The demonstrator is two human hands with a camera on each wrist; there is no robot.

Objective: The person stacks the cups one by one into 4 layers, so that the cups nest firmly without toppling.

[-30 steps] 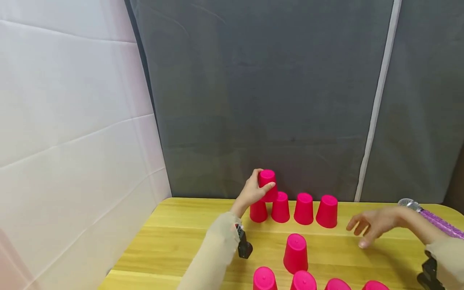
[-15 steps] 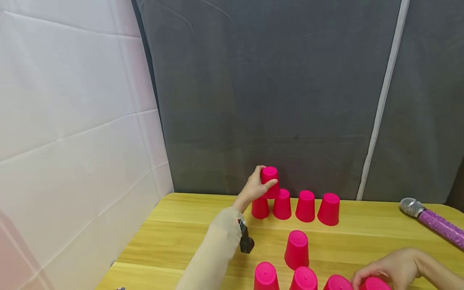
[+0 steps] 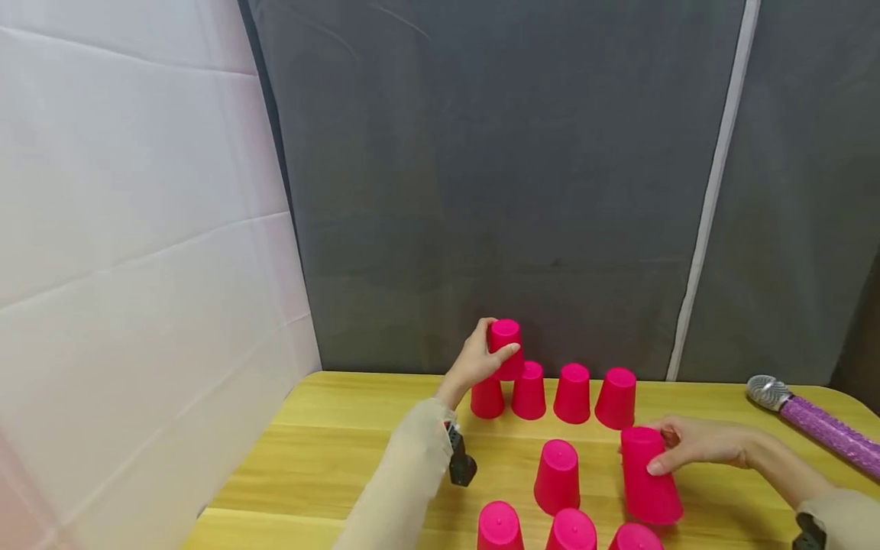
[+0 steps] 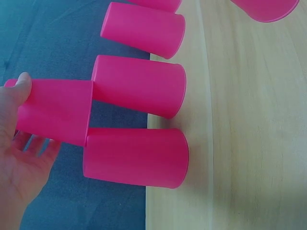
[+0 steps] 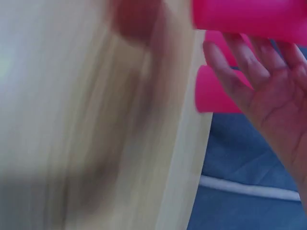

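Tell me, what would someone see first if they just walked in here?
Lots of bright pink cups, upside down on the yellow table. The left hand grips one cup set atop the back row, at its left end. The right hand holds another cup in front of that row, and a sparkly purple microphone lies at the right.

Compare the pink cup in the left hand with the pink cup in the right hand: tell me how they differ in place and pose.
The left hand's cup sits high, on top of the two leftmost cups of the back row; the right hand's cup is low, near the table in front of that row. The left hand holds its cup about upright; the right hand holds its cup tilted. Both are the same pink, upside down, and gripped near the closed end.
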